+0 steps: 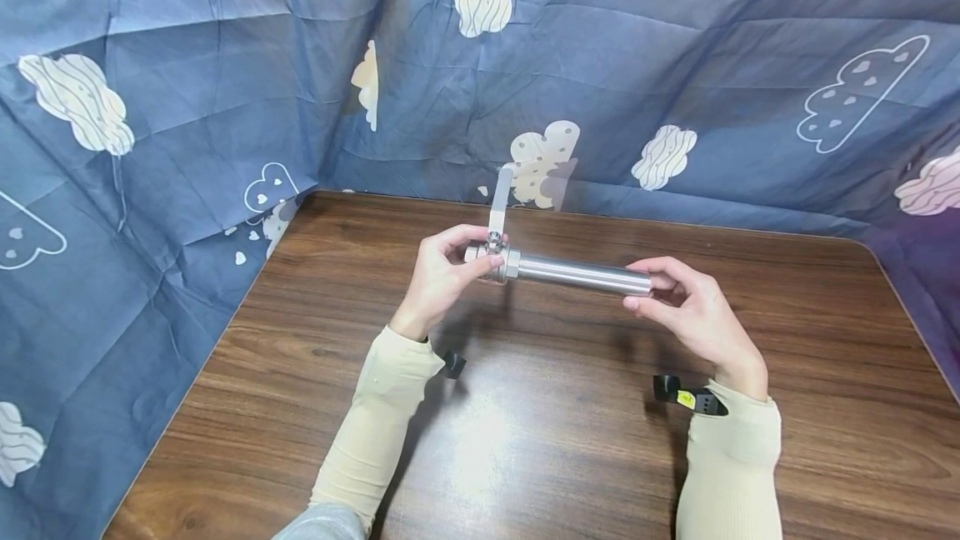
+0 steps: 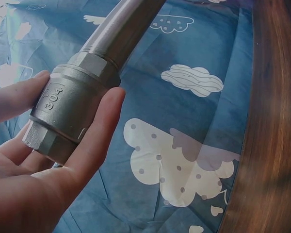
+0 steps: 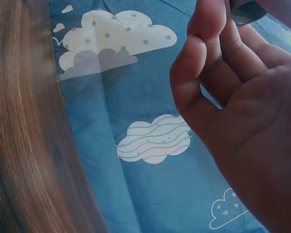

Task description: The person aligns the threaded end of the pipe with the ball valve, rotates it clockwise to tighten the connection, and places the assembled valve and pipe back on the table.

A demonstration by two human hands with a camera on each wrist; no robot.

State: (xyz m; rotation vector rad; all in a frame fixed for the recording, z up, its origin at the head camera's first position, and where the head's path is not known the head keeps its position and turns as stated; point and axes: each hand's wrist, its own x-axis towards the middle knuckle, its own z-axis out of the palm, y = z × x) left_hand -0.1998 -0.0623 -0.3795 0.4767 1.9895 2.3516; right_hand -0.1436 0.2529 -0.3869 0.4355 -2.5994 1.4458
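Note:
A steel ball valve (image 2: 70, 104) with "304" cast on its body is joined to a shiny metal pipe (image 1: 577, 272), and both are held up above the table. Its flat lever handle (image 1: 500, 198) points away from the person. My left hand (image 1: 438, 277) grips the valve body between thumb and fingers. At the other end, my right hand (image 1: 705, 319) holds the pipe's tip with thumb and fingers. Only the dark pipe end (image 3: 247, 12) shows in the right wrist view, partly hidden by the fingers. The lever is out of sight in the left wrist view.
Beneath the hands lies a brown wood-grain table (image 1: 300, 407), with a bright glare patch near its front. A blue cloth (image 1: 600, 48) printed with clouds hangs behind its back edge and along the left side. Dark wrist camera mounts (image 1: 708, 401) sit at the cuffs.

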